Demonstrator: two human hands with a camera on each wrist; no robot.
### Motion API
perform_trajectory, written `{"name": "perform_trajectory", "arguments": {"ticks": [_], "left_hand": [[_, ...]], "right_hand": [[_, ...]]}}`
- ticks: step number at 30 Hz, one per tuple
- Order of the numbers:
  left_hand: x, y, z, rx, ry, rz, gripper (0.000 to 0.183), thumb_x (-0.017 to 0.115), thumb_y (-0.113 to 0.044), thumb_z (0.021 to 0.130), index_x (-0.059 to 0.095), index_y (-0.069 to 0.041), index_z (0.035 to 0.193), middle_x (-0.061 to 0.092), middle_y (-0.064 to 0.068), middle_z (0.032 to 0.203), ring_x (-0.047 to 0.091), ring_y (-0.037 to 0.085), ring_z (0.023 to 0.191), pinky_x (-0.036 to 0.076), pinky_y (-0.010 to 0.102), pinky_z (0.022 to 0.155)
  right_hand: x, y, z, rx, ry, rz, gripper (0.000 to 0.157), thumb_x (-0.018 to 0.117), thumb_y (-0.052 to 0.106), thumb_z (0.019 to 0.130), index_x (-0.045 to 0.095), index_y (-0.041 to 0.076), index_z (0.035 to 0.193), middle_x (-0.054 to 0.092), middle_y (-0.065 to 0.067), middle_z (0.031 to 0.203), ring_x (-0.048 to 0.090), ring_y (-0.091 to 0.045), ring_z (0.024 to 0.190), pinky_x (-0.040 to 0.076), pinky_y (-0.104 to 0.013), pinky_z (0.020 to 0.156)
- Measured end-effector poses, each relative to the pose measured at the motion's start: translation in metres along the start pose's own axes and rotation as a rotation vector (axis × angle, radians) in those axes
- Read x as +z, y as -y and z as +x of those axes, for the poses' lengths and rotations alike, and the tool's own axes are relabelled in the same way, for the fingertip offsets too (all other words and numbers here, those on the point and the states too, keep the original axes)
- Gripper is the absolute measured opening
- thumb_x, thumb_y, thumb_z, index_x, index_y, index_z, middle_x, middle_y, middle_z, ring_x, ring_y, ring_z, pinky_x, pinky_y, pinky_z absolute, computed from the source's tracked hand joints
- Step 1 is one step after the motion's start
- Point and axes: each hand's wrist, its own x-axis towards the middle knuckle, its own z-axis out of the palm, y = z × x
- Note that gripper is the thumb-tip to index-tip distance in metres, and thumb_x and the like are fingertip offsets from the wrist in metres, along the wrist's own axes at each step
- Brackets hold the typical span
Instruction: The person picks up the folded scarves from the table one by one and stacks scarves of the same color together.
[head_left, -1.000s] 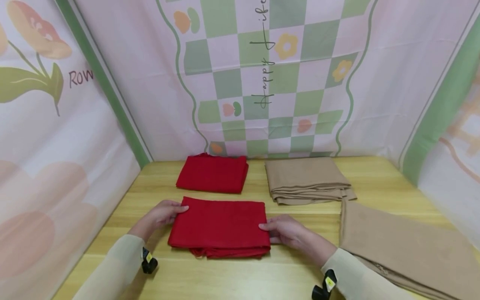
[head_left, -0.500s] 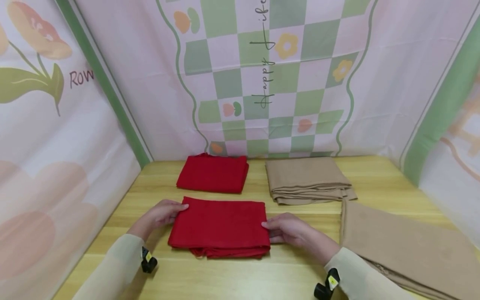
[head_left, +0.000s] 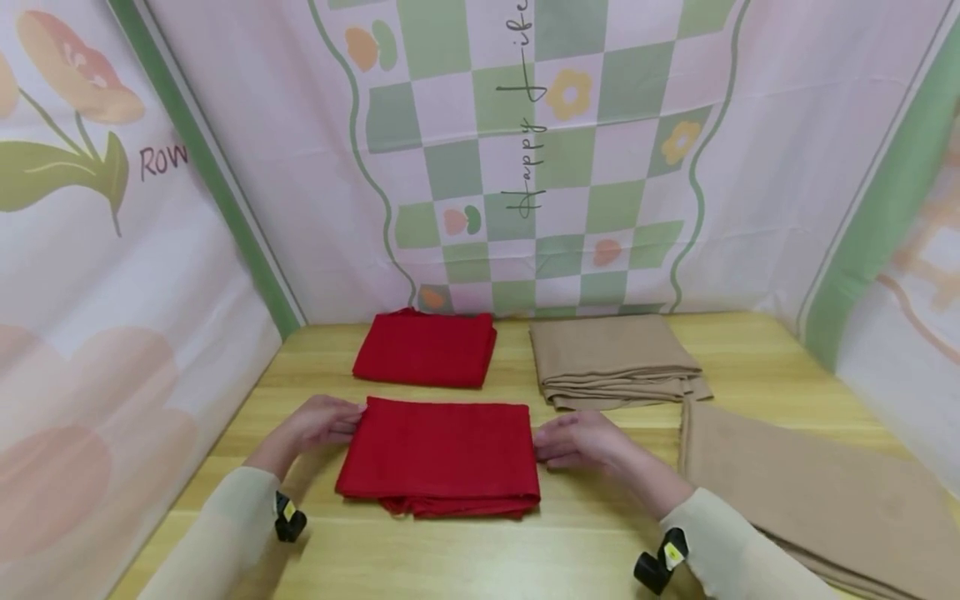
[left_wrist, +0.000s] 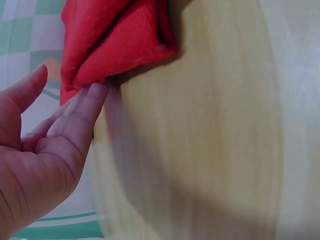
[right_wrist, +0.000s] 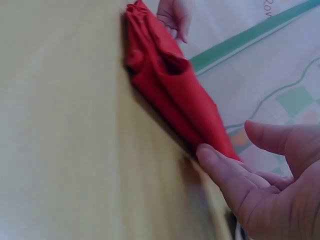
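Note:
A folded red cloth (head_left: 442,454) lies flat on the wooden table, its layered edge toward me. My left hand (head_left: 322,422) is at its left side; in the left wrist view the fingertips (left_wrist: 98,90) are right at the folded edge of the cloth (left_wrist: 125,50), with the thumb lifted away. At the opposite side is my right hand (head_left: 581,442), its thumb also off the fabric. In the right wrist view its fingers (right_wrist: 212,157) are extended along the side of the cloth (right_wrist: 180,90).
Behind it lies a second folded red cloth (head_left: 425,348). A folded beige cloth (head_left: 611,350) sits at the back right, and a larger beige cloth (head_left: 810,492) at the right front. A patterned curtain (head_left: 525,167) borders the wooden table (head_left: 450,558).
Both thumbs have come off the front red cloth, and the hands have drawn slightly outward. The right hand has also shifted a little toward the back. The cloths keep their places.

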Motion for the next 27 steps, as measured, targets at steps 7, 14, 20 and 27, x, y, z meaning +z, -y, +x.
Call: {"name": "perform_trajectory", "arguments": {"ticks": [7,14,20,27], "left_hand": [[-0.003,-0.007,-0.004,0.026,0.006,0.017,0.049,0.052,-0.012,0.101,0.038,0.025,0.129,0.064,0.026,0.113,0.066,0.024,0.096,0.053,0.044,0.087],[-0.009,-0.015,-0.001,0.064,-0.054,0.117,0.051,0.054,-0.014,0.1,0.039,0.023,0.131,0.061,0.03,0.115,0.065,0.028,0.1,0.052,0.044,0.088],[-0.013,-0.021,0.007,0.089,-0.198,0.253,0.05,0.058,-0.019,0.099,0.046,0.018,0.13,0.052,0.033,0.129,0.058,0.041,0.112,0.052,0.044,0.088],[-0.017,-0.025,0.016,0.187,-0.336,0.417,0.047,0.059,-0.021,0.098,0.052,0.014,0.127,0.056,0.031,0.124,0.058,0.042,0.11,0.052,0.046,0.088]], "right_hand": [[-0.002,0.018,0.0,-0.052,-0.015,-0.101,0.033,0.061,0.003,0.094,0.053,-0.019,0.119,0.065,-0.028,0.109,0.065,-0.037,0.101,0.054,-0.043,0.084],[0.003,0.031,0.015,-0.098,-0.103,-0.176,0.039,0.06,0.007,0.096,0.051,-0.017,0.125,0.063,-0.028,0.114,0.063,-0.038,0.105,0.053,-0.045,0.086],[0.011,0.039,0.035,-0.168,-0.177,-0.217,0.039,0.057,0.009,0.098,0.049,-0.016,0.126,0.057,-0.032,0.122,0.058,-0.042,0.112,0.05,-0.048,0.091],[0.021,0.05,0.062,-0.203,-0.247,-0.22,0.037,0.059,0.006,0.095,0.052,-0.015,0.124,0.057,-0.031,0.123,0.057,-0.043,0.113,0.051,-0.046,0.09]]}}
